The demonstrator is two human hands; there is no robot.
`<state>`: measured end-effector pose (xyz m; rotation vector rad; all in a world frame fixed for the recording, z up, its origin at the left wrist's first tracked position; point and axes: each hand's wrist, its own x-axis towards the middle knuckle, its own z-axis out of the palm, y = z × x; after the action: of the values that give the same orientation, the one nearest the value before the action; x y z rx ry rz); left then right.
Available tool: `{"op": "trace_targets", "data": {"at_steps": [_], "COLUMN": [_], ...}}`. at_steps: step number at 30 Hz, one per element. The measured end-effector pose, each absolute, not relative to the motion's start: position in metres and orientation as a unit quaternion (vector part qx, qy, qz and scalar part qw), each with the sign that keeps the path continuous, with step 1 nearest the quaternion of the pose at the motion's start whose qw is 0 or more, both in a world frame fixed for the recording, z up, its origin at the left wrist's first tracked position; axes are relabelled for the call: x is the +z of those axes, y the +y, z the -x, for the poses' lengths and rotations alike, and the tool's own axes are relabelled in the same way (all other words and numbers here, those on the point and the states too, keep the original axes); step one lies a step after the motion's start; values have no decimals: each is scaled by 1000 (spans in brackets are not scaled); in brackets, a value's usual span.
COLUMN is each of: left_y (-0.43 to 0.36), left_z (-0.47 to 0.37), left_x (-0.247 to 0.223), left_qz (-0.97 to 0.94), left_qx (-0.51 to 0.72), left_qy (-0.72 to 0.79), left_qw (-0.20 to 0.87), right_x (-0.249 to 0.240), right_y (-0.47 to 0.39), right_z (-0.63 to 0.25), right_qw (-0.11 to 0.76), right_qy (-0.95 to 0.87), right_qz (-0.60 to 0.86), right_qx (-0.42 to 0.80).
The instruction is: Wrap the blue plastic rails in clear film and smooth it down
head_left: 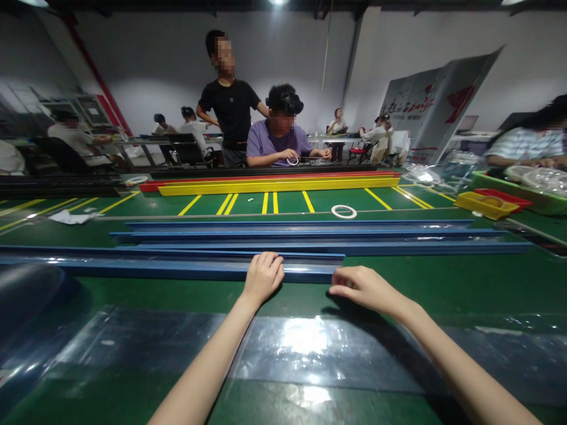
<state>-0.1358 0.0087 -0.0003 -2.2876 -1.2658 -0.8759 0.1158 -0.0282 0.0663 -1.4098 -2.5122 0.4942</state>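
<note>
A long blue plastic channel (177, 272) lies across the near part of the green table, its right end by my right hand. My left hand (264, 274) is closed over this channel a little left of that end, fingers across its upper side. At the end's corner, my right hand (361, 286) has curled fingers with a gap between thumb and forefinger. Its fingertips are at or very close to the channel's end; contact is not clear. Several more blue channels (398, 247) lie just behind, roughly parallel.
Clear plastic sheeting (186, 342) covers the table's front. Farther back lie a white ring (344, 211), yellow channels (274, 186) and red channels (148, 186). A yellow tray (485, 205) and a green bin (544, 202) stand right. Across the table, a person (279, 136) handles a ring.
</note>
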Motion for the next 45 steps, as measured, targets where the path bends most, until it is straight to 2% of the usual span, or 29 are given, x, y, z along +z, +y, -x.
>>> {"op": "trace_targets", "data": {"at_steps": [3,6,12,23,28,32,35,38,45], "left_y": [6,5,5,0,-12,-28,-37,-41,-31], "left_z": [136,137,134,131,121,117,121,131,153], "left_x": [1,2,3,7,37,68,81,83,79], "left_qz": [826,837,835,854,841,870,884,854,827], "left_qx": [-304,-297,-296,-262,-285,-186,-67,-6,32], "left_qy": [-442,-432,-437,-423,-448,-456,-452,-494,-532], "left_qw": [174,161,154,153,97,-8,-100,-164,-180], "right_x": [62,46,21,32,31,29,31,35,29], "right_y": [-34,-35,-35,-54,-58,-58,-58,-58,-53], "right_z": [-121,-125,-127,-126,-124,-127,-129,-129,-130], "right_qw": [18,-7,29,34,55,78,105,125,159], "right_qy": [-841,-838,-871,-882,-866,-843,-843,-857,-880], "right_qz": [483,475,451,418,434,463,475,475,447], "right_qx": [244,270,194,215,242,263,227,157,-18]}}
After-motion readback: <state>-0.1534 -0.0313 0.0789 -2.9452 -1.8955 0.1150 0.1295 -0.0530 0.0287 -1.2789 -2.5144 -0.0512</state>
